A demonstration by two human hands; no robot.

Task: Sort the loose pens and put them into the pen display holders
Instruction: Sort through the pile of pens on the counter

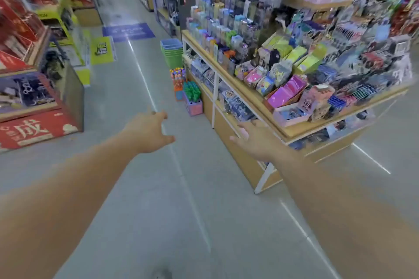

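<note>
On the shop aisle's grey floor, an orange pen display holder and a pink box holder of green pens stand against the wooden display stand. The left hand and right hand reach forward, fingers spread and empty. Sorting looks unstarted.

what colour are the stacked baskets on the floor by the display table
The baskets are blue on top and green below, seen in the head view.

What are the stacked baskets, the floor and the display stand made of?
The baskets: likely plastic, uniform blue and green. The floor: smooth hard surface, perhaps polished concrete or tile, reflecting light streaks. The stand: wood-look board, probably laminate, pale tan with white frame.
</note>
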